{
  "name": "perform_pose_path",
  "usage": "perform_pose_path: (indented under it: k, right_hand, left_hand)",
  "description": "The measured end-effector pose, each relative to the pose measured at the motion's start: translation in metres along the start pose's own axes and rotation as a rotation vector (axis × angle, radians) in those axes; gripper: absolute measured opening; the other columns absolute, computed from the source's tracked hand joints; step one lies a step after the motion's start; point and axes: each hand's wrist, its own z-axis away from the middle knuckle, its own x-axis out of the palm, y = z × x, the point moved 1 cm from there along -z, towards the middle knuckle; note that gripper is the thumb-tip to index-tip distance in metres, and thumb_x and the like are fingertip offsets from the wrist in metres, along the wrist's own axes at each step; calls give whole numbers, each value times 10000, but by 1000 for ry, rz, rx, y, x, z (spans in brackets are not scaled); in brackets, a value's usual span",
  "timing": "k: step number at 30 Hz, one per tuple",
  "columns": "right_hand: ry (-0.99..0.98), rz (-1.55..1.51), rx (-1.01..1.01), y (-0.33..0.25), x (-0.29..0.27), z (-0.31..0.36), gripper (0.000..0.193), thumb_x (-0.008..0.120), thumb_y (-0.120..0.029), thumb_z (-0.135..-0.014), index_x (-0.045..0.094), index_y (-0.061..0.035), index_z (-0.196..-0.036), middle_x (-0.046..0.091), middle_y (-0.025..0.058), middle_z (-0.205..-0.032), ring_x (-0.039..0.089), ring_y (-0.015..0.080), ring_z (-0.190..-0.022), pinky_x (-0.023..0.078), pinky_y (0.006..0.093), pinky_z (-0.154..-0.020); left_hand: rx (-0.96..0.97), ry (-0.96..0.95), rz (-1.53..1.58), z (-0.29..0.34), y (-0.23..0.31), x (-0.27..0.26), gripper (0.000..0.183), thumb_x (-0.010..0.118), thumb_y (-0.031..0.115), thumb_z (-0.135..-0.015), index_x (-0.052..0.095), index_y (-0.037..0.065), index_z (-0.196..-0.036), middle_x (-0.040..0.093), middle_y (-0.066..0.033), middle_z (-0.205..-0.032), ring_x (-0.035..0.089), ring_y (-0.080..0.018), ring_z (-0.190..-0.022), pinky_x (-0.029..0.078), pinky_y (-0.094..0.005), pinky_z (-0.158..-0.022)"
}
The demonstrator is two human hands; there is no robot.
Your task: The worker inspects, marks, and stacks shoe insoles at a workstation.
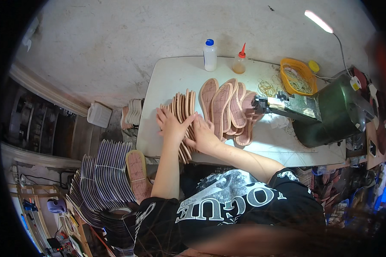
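A row of tan shoe insoles point(185, 103) stands on edge, packed face to face, near the left front of the table. My left hand point(172, 125) grips the row across its top and left side, thumb towards the right. Against its right side, my right hand point(206, 135) holds the same row, with some fingertips out of sight. Just right of my hands lies a loose overlapping pile of insoles point(221, 103) with brownish-pink faces and pale rims. Its right end passes under the dark head of a sewing machine point(294, 107).
On the white table point(171, 70) stand a blue-capped bottle point(209, 58) and a red-nozzled bottle point(239, 64). A yellow basket point(299, 88) holds thin cord beside the green machine body point(330, 111). A lit lamp point(318, 21) hangs above. Bundled insoles point(109, 171) are stacked at the lower left.
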Motion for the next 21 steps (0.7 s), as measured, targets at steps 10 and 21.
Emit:
perform_pose_path:
  k: [10, 21]
  right_hand:
    - [213, 353, 126, 17, -83, 35, 812, 663, -399, -804, 330, 75, -1373, 189, 343, -1484, 178, 435, -1416, 188, 548, -1107]
    - [194, -188, 288, 51, -66, 10, 919, 726, -217, -760, 180, 143, -1406, 336, 309, -1401, 340, 429, -1300, 315, 440, -1088]
  left_hand:
    - [33, 107, -73, 6, 19, 12, 967, 675, 599, -748, 314, 23, -1436, 201, -169, -1537, 192, -416, -1395, 292, -706, -978]
    - [59, 165, -123, 9, 20, 15, 905, 639, 592, -780, 335, 30, -1422, 235, -166, -1523, 217, -419, -1380, 305, -694, -967]
